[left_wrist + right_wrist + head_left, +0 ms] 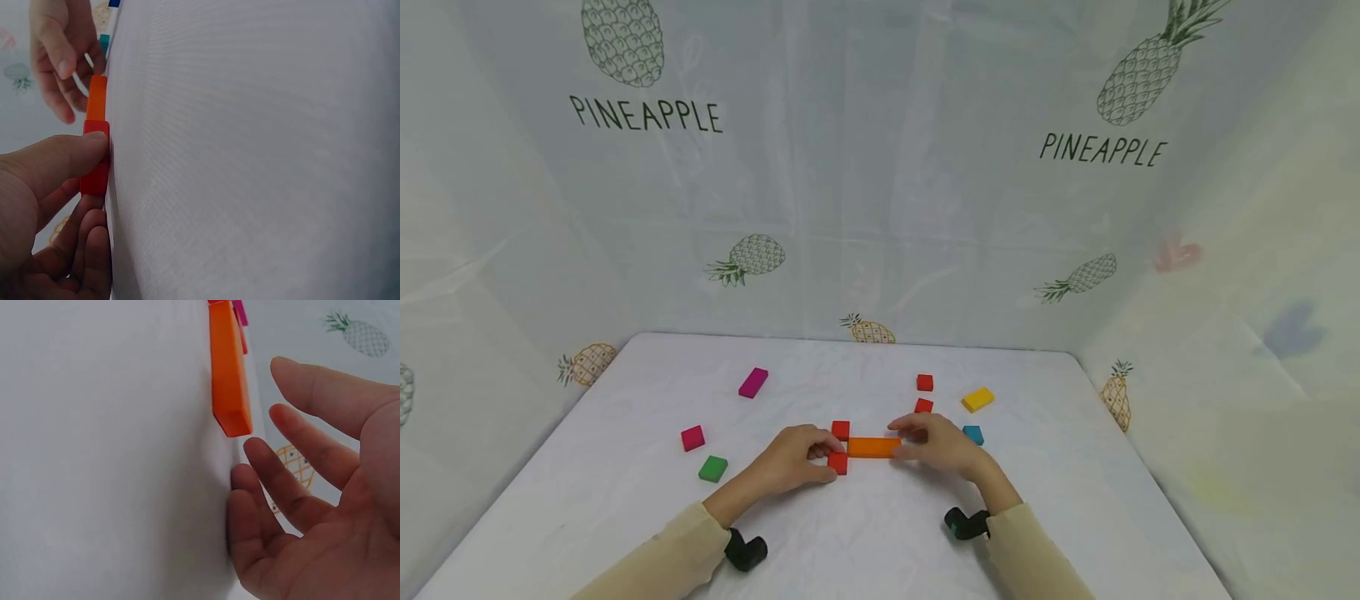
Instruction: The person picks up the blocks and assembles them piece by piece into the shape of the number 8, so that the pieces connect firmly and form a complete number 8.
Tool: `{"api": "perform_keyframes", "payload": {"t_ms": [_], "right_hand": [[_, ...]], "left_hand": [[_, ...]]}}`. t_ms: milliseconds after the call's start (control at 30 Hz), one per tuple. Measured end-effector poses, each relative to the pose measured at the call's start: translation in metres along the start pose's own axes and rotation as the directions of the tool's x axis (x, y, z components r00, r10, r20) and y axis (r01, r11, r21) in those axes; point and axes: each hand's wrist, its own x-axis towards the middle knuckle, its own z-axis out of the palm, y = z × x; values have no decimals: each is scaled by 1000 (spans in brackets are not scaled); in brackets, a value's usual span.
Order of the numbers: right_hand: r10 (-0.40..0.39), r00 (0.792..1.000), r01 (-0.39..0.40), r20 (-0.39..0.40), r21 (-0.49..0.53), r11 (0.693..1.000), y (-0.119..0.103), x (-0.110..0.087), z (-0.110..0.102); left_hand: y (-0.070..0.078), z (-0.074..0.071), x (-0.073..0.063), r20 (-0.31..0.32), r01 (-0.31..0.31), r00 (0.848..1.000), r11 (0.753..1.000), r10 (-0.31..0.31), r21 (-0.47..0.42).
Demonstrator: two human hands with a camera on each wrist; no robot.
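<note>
My left hand [795, 460] pinches a small red block [837, 463] at the left end of a long orange block [874, 447]. In the left wrist view the thumb presses that red block [95, 128] while the other fingers curl behind it. A second red block [840, 430] sits just beyond, by the orange block's far left corner. Over the orange block's right end hovers my right hand [942, 442]. The right wrist view shows its fingers spread and loosely bent, nothing between them, the fingertips close to the near end of the orange block [228, 369].
Right of centre lie two red blocks [925, 382], a yellow block [978, 399] and a blue block [973, 434] beside the right hand. On the left are a magenta block [753, 382], a crimson block [692, 437] and a green block [712, 468]. White cloth covers the table [880, 542].
</note>
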Motion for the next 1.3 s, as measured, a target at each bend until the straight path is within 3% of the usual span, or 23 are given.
{"api": "perform_keyframes", "payload": {"t_ms": [133,333,600,867,1300], "right_hand": [[-29,999,29,-32,0,1000,-3,0,-11],[-106,983,92,-148,-103,990,4,6,-29],[-44,968,-9,-249,-207,978,22,20,-40],[14,971,-72,-239,-237,969,28,29,-44],[70,975,-126,-209,-267,955,31,40,-41]], "left_hand": [[-2,1,0,-3,5,1000,1000,-5,0],[-3,1,1,-5,7,1000,1000,-7,1],[-1,1,0,-2,-1,1000,1000,1,-19],[-3,1,0,-11,-44,999,999,44,-1],[-5,2,0,-12,-54,998,998,54,-13]]}}
